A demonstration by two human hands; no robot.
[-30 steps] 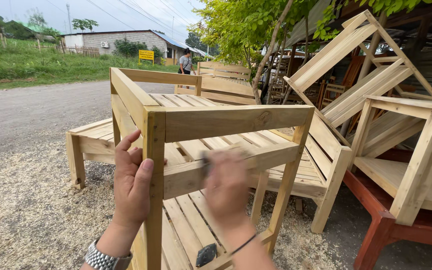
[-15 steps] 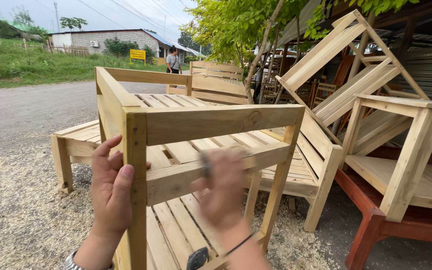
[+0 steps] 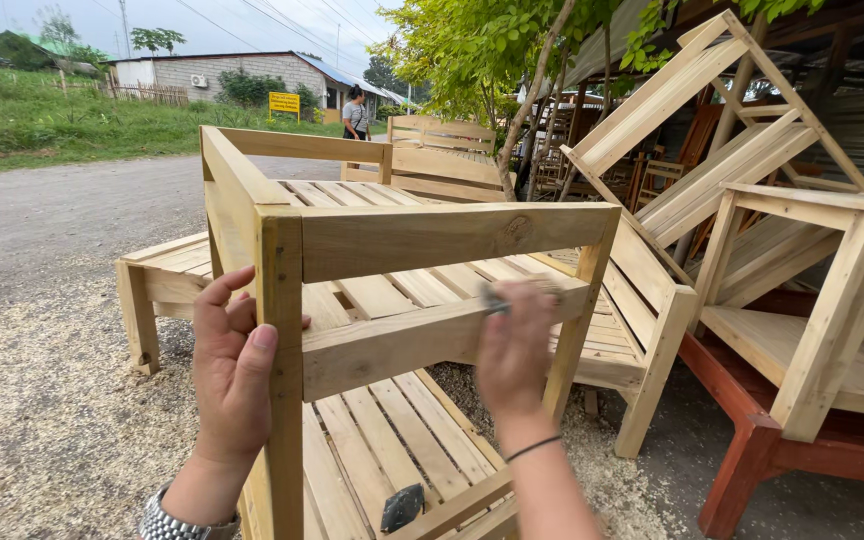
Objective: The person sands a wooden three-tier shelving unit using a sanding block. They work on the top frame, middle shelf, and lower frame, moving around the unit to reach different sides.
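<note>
Left hand (image 3: pixel 237 375) stays clamped around near-left upright post of pale wooden chair frame (image 3: pixel 432 240). Right hand (image 3: pixel 514 348), less blurred than 0.5 s ago, presses dark sanding pad (image 3: pixel 495 300) onto lower rail (image 3: pixel 422 335): sanding stroke slowing mid-rail.

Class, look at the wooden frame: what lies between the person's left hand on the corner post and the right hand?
In the head view, a bare stretch of the lower rail separates the left hand, on the corner post, from the right hand.

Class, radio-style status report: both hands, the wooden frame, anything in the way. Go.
Left hand gripping the frame's corner post. Right hand pressing a small dark pad on the lower rail. Another dark piece lies on the slats below; nothing blocking.
</note>
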